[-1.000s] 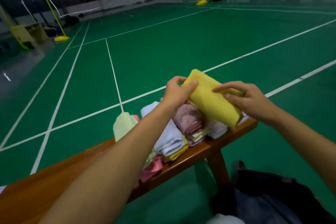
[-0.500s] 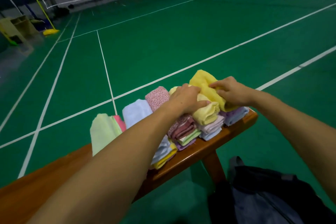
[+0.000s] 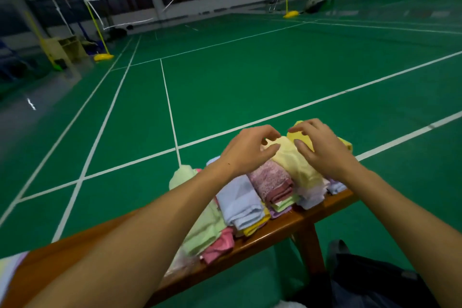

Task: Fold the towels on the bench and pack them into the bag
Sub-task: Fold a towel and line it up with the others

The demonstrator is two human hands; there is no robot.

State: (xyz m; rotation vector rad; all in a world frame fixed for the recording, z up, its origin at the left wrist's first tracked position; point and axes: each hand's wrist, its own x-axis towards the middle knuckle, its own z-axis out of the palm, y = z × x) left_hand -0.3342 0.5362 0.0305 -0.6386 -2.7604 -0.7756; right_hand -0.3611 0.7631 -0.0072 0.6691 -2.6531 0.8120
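Towels [image 3: 252, 197] sit in a row of folded piles on the right end of the long brown table [image 3: 280, 230]. They look soft, light and floppy, so a pile will sag and slide apart if it is lifted by one corner. I think the best way is to slip flat fingers under the bottom of a pile and press down on top, or squeeze it from both sides.

From biggest to smallest: the table runs from 8 o'clock up toward 3 o'clock. The dark bag [image 3: 375, 280] lies on the green floor at 5 o'clock, below the table end and well apart from the towels.

The piles come next. A pale green towel [image 3: 200, 222] is at the left, then a light blue one [image 3: 240, 202], a pink speckled one [image 3: 270, 180], and a pale yellow towel [image 3: 295, 160] at the right. A brighter yellow towel [image 3: 300, 132] peeks out behind it.

The left hand [image 3: 247, 150] hovers over the pile at 11 o'clock from the pale yellow towel, fingers loosely bent and holding nothing. The right hand [image 3: 322, 150] is just at its 2 o'clock side, fingers spread and also holding nothing. I cannot tell if the fingertips touch the cloth.
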